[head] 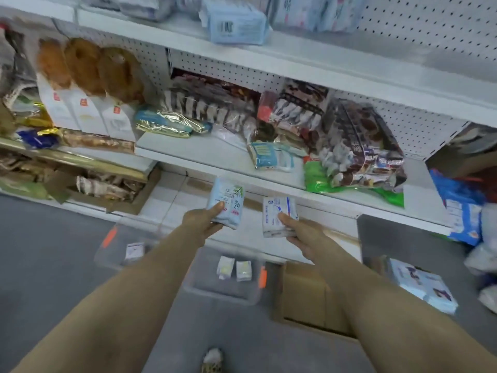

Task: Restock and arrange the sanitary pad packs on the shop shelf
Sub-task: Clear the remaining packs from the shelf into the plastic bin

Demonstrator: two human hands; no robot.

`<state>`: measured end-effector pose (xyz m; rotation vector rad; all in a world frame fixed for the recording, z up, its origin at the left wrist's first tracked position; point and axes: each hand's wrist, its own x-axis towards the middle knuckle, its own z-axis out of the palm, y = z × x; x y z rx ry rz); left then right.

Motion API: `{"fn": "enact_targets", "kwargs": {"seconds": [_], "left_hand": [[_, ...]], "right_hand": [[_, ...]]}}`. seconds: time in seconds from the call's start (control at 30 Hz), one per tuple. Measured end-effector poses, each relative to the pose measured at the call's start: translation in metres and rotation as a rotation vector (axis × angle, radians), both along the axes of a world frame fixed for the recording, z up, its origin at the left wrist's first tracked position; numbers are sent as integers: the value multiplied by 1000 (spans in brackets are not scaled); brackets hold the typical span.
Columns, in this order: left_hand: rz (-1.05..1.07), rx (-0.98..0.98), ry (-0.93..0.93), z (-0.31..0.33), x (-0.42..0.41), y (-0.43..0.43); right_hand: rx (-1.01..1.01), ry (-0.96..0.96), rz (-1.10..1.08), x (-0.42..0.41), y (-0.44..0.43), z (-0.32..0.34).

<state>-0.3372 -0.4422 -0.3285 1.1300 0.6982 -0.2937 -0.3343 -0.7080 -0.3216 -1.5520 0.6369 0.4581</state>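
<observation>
Pale-blue sanitary pad pack [228, 203], gripped at its lower edge by left hand [204, 222], and white pad pack [277, 219], clasped by right hand [304, 232], both held just before the snack-crowded middle shelf [209, 154]; slick wrap and shallow holds risk a drop.

the left pack [231, 200] was pale blue with a green sprig; the right pack [277, 207] white with blue marks; the pegboard [419, 25] white, dark-dotted.

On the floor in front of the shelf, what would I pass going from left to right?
Clear tub with an orange latch → second clear tub → cardboard box → pale blue packs.
</observation>
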Motion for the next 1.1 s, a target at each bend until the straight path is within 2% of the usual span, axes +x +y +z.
{"fn": "enact_targets", "kwargs": {"seconds": [0.17,0.37,0.83,1.1], "left_hand": [[-5,149,133,-75,12,11],[-1,236,250,-174,23,7],[118,149,266,-437,30,-14],[142,133,271,-542,21,-4]], "right_hand": [[-41,87,21,3,15,-80],[-26,209,15,5,17,-187],[-89,374,72,19,30,-482],[-56,457,31,8,50,-596]]}}
